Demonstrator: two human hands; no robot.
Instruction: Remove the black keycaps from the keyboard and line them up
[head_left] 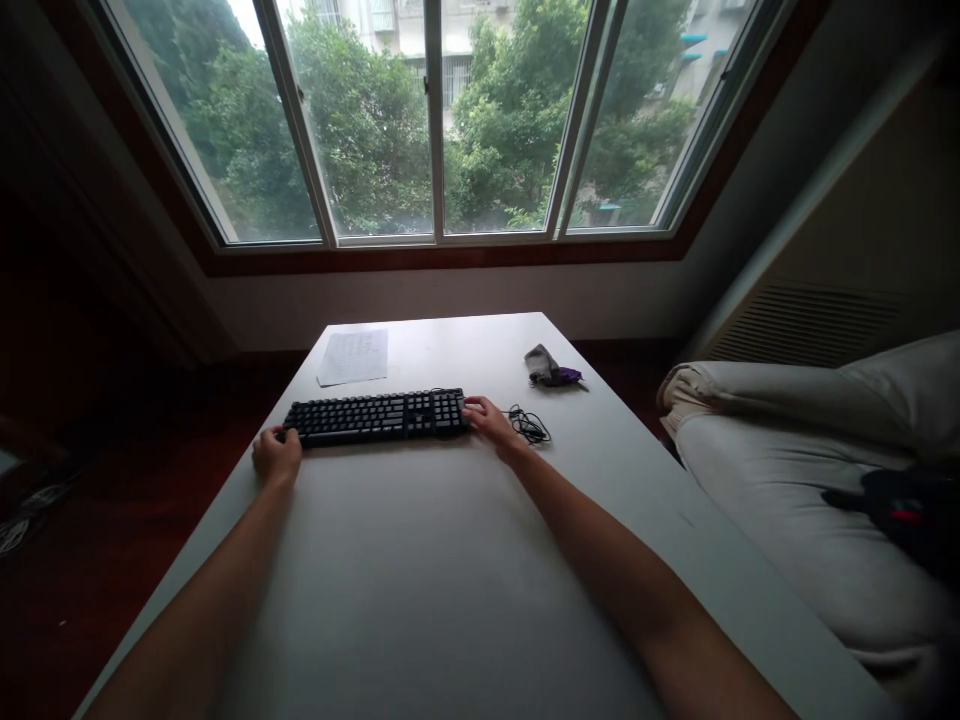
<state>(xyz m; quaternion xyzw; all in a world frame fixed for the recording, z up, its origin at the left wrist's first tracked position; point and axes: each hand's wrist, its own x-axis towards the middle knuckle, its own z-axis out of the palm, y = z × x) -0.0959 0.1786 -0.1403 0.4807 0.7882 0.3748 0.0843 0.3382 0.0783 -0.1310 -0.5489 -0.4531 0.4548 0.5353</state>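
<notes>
A black keyboard (375,416) lies across the white table (420,560), its keys facing up. My left hand (277,455) is closed on its left end, with the fingertips at the near left corner. At the opposite end, my right hand (489,420) grips the right edge, thumb and fingers touching the side by the number keys. Just beyond my right hand lies a bundled black cable (529,426); whether it joins the keyboard is hidden.
A printed sheet of paper (353,357) lies at the far left of the table. A grey cloth pouch (541,365) with a purple item (568,377) sits at the far right. Beside the table on the right stands a pale sofa (772,480); a window rises behind.
</notes>
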